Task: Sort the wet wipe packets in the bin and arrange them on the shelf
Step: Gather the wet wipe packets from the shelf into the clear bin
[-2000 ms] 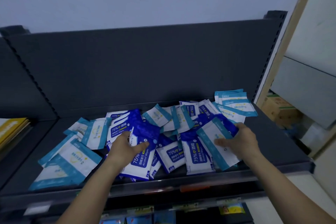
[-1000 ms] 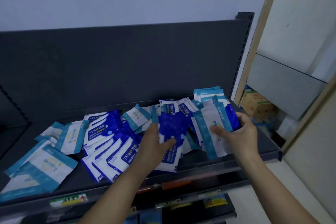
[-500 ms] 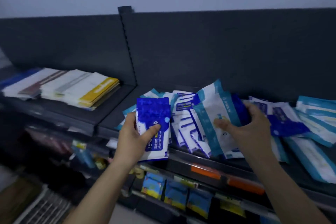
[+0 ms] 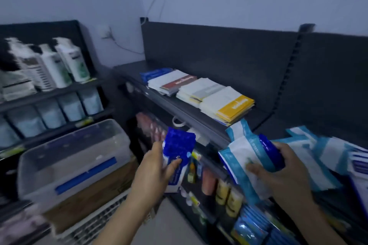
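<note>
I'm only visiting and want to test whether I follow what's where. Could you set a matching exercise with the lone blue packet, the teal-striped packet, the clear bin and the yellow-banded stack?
1 lone blue packet
2 teal-striped packet
3 clear bin
4 yellow-banded stack

A on the upper shelf
B in the right hand
C on a cardboard box
D in the left hand

Pairs: 1-D, 2-B, 3-C, 4-A

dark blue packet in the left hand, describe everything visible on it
The dark blue packet is soft glossy film, deep blue on top, white below with a blurred blue label. It stands roughly upright in the air before the shelf edge, gripped by the left hand, thumb across its front, clear of the packets in the right hand.
</note>
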A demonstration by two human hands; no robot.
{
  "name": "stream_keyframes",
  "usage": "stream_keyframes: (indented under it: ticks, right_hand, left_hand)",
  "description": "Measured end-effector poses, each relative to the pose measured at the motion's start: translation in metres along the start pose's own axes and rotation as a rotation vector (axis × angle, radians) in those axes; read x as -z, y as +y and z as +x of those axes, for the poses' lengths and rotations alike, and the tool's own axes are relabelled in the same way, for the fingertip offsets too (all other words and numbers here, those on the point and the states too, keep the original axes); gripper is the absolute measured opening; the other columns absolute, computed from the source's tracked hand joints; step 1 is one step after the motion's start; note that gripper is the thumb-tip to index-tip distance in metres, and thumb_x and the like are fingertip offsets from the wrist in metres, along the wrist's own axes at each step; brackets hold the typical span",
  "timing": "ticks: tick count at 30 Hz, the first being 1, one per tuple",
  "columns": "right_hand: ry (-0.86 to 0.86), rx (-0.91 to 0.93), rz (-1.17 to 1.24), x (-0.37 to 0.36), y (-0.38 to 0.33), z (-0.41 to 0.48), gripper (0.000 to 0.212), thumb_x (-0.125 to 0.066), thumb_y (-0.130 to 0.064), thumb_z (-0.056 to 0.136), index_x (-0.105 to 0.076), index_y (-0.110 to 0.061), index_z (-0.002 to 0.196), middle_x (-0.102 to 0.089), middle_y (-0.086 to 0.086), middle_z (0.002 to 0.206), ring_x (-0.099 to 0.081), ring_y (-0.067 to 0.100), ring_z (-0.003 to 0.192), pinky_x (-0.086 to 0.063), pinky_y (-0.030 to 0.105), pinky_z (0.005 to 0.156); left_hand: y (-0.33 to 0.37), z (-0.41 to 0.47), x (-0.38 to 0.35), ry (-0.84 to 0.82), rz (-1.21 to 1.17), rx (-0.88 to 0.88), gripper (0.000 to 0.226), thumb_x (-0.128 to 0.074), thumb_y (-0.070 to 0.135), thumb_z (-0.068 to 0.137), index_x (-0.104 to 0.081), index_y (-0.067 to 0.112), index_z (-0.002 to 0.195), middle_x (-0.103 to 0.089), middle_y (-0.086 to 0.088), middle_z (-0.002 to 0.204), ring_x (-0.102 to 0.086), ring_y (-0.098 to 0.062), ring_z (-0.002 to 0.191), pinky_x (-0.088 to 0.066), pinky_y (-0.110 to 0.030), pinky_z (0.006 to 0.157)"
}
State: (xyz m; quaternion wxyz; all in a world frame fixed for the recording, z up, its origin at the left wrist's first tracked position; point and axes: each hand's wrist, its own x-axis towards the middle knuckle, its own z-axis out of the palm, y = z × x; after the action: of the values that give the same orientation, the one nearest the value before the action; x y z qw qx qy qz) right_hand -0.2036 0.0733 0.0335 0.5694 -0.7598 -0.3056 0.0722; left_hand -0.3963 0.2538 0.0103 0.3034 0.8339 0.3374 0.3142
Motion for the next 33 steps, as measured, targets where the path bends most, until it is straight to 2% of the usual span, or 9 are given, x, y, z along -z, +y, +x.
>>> stream_keyframes:
  ticks: [4,9,12,15,19,22,25,29,33]
  right_hand:
    - [-0.122,-0.041,0.093,-0.102,-0.014,0.006,0.043,-0.082,0.001,0.061,-0.057,-0.023,0.087,-0.065,-0.004,0.078,-0.061,-0.002,0.061,-0.047,0.015,0.053]
    - [-0.313,-0.044,0.081,-0.213,-0.025,0.003,0.045,-0.086,-0.008,0.058,-0.058,-0.030,0.085,-0.070,-0.003,0.082,-0.068,0.017,0.070,-0.056,0.038,0.063]
    - [-0.397,-0.001,0.040,-0.267,-0.034,0.007,0.049,-0.087,-0.009,0.058,-0.055,-0.032,0.087,-0.068,-0.003,0.090,-0.066,0.016,0.078,-0.055,0.036,0.069]
    - [-0.501,0.037,0.020,-0.313,-0.040,0.018,0.050,-0.087,-0.009,0.059,-0.054,-0.033,0.090,-0.067,-0.007,0.089,-0.064,0.007,0.076,-0.052,0.025,0.065]
    - [-0.615,0.104,-0.037,-0.369,-0.038,0.046,0.048,-0.086,-0.013,0.060,-0.054,-0.039,0.085,-0.066,-0.012,0.091,-0.064,0.010,0.081,-0.055,0.033,0.072]
    - [-0.674,0.296,-0.191,-0.411,-0.036,0.075,0.046,-0.084,-0.023,0.063,-0.058,-0.030,0.101,-0.058,-0.013,0.098,-0.058,0.013,0.091,-0.049,0.032,0.081]
    - [-0.756,0.504,-0.339,-0.451,-0.038,0.107,0.043,-0.078,-0.030,0.071,-0.057,-0.023,0.108,-0.053,-0.013,0.103,-0.051,0.012,0.100,-0.042,0.027,0.081]
    - [-0.853,0.524,-0.351,-0.502,-0.037,0.147,0.045,-0.078,-0.031,0.072,-0.055,-0.023,0.110,-0.046,-0.017,0.098,-0.050,0.009,0.101,-0.034,0.020,0.076]
    - [-0.933,0.566,-0.394,-0.550,-0.029,0.169,0.049,-0.076,-0.031,0.074,-0.053,-0.024,0.117,-0.054,-0.010,0.115,-0.050,0.013,0.109,-0.039,0.024,0.083]
  left_hand:
    - [-0.072,-0.001,0.068,0.123,0.047,0.125,0.025,-0.060,0.031,0.090,-0.035,0.035,0.087,-0.058,0.009,0.078,-0.056,-0.004,0.065,-0.038,-0.017,0.048]
    - [-0.144,-0.011,0.131,0.241,0.230,0.244,0.030,-0.064,0.031,0.087,-0.036,0.025,0.096,-0.048,0.018,0.075,-0.050,-0.002,0.064,-0.045,-0.027,0.053]
    - [-0.177,-0.009,0.158,0.286,0.329,0.318,0.030,-0.066,0.033,0.085,-0.040,0.023,0.096,-0.050,0.009,0.079,-0.051,-0.012,0.068,-0.034,-0.022,0.049]
    - [-0.202,-0.003,0.174,0.291,0.362,0.374,0.028,-0.066,0.035,0.085,-0.043,0.021,0.094,-0.052,0.006,0.081,-0.054,-0.017,0.072,-0.037,-0.026,0.049]
    - [-0.224,0.018,0.185,0.296,0.510,0.420,0.030,-0.063,0.040,0.087,-0.043,0.019,0.096,-0.053,0.004,0.083,-0.053,-0.019,0.074,-0.040,-0.029,0.050]
    - [-0.245,0.040,0.190,0.233,0.719,0.356,0.032,-0.067,0.034,0.084,-0.046,0.014,0.098,-0.062,-0.005,0.085,-0.056,-0.025,0.073,-0.043,-0.032,0.049]
    - [-0.271,0.063,0.196,0.189,0.842,0.315,0.039,-0.079,0.027,0.073,-0.051,0.012,0.095,-0.065,-0.008,0.076,-0.059,-0.027,0.062,-0.039,-0.029,0.041]
    - [-0.301,0.092,0.196,0.144,0.866,0.427,0.051,-0.086,0.025,0.064,-0.046,0.015,0.094,-0.066,-0.006,0.069,-0.060,-0.026,0.054,-0.032,-0.023,0.038]
    - [-0.330,0.108,0.187,0.090,0.885,0.548,0.040,-0.079,0.028,0.073,-0.056,0.009,0.100,-0.069,-0.009,0.085,-0.063,-0.029,0.071,-0.035,-0.026,0.045]
